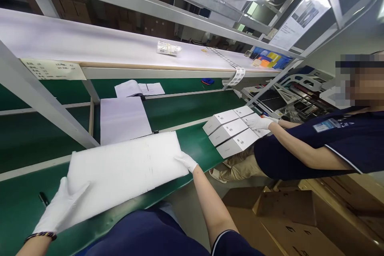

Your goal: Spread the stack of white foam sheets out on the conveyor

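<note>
Both gloved hands grip a white sheet (126,170) on the green table (198,144): left hand (60,208) at its near end, right hand (187,161) at the far end, fingers closed over the edges.

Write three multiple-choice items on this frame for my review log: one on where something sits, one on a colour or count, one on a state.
1. Where do the small white boxes lie?
A. On the upper shelf
B. On the green belt, under a co-worker's gloved hand
C. In a cardboard carton

2. What colour are the gloves on the person's hands?
A. White
B. Blue
C. Black

3. How do the hands meet the white sheet?
A. Both lifted clear of it
B. One at each end, on its edges
C. Only one touches it

Answers: 1 B, the co-worker's hand rests on them on the green belt. 2 A, both gloves are white. 3 B, left hand and right hand sit at opposite ends.
</note>
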Demonstrator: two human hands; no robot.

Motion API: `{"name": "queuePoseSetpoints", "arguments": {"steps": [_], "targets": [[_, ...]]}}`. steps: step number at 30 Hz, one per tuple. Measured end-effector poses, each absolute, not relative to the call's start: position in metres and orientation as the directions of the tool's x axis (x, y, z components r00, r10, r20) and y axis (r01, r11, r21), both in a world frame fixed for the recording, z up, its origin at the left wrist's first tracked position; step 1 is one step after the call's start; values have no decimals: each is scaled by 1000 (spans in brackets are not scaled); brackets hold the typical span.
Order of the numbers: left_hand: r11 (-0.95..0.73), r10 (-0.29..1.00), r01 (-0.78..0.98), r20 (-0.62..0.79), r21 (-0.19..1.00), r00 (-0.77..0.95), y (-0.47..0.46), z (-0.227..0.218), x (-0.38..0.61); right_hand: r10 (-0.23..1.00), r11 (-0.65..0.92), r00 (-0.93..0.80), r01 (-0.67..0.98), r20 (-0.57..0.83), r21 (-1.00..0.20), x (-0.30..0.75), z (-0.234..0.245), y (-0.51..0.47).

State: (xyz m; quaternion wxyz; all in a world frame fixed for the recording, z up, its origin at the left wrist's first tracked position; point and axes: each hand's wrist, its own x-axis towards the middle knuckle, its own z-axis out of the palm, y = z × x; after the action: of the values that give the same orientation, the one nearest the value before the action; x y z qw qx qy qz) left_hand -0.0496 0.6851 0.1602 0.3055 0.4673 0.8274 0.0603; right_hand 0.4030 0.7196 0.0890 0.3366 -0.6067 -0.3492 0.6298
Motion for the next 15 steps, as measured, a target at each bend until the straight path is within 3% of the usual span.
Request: {"name": "queuePoseSetpoints", "arguments": {"steps": [5,15], "targets": [[553,778,779,-518,296,-355,686,167,-28,859,-511,-11,37,-511,-859,406,85,717],[538,799,774,-496,334,-341,683,163,-36,922,-373,-73,97,-381,-923,393,89,716]]}}
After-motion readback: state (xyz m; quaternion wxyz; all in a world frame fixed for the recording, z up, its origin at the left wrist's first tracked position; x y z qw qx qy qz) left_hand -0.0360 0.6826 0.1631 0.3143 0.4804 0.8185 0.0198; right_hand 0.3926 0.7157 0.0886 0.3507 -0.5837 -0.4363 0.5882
